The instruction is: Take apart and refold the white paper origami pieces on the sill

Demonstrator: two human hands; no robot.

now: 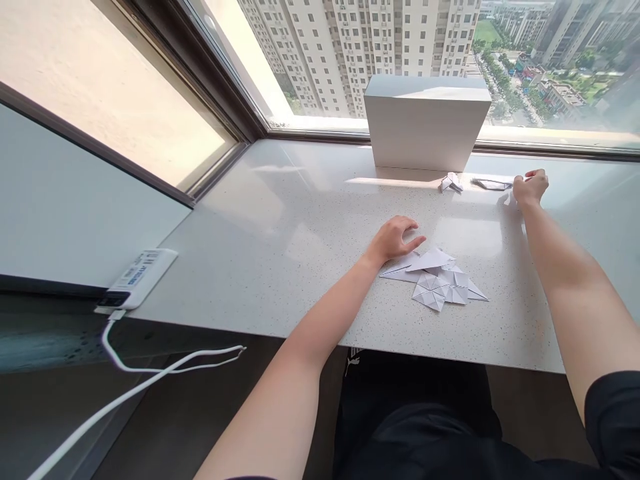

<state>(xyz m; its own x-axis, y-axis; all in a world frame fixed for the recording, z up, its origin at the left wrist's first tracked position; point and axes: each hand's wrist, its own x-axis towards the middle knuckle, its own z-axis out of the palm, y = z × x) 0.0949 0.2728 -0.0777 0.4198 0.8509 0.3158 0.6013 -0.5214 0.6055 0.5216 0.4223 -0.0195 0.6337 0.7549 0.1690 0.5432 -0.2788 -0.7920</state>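
My left hand point(395, 240) rests palm-down on the speckled stone sill point(280, 227), its fingers apart and holding nothing. Its fingertips lie just above a loose pile of folded white paper pieces point(435, 280), and the edge of the hand is close to the pile's left point. Farther off, my right hand point(530, 188) pinches the end of a long, flat folded paper piece point(493, 185) that lies along the sill. A small crumpled paper figure point(451, 182) sits a little left of that piece.
A white rectangular block point(427, 123) stands at the back of the sill against the window point(350, 67), with high-rise buildings beyond the glass. At the left sill edge lies a white power strip point(140, 279), its white cable point(115, 387) hanging down.
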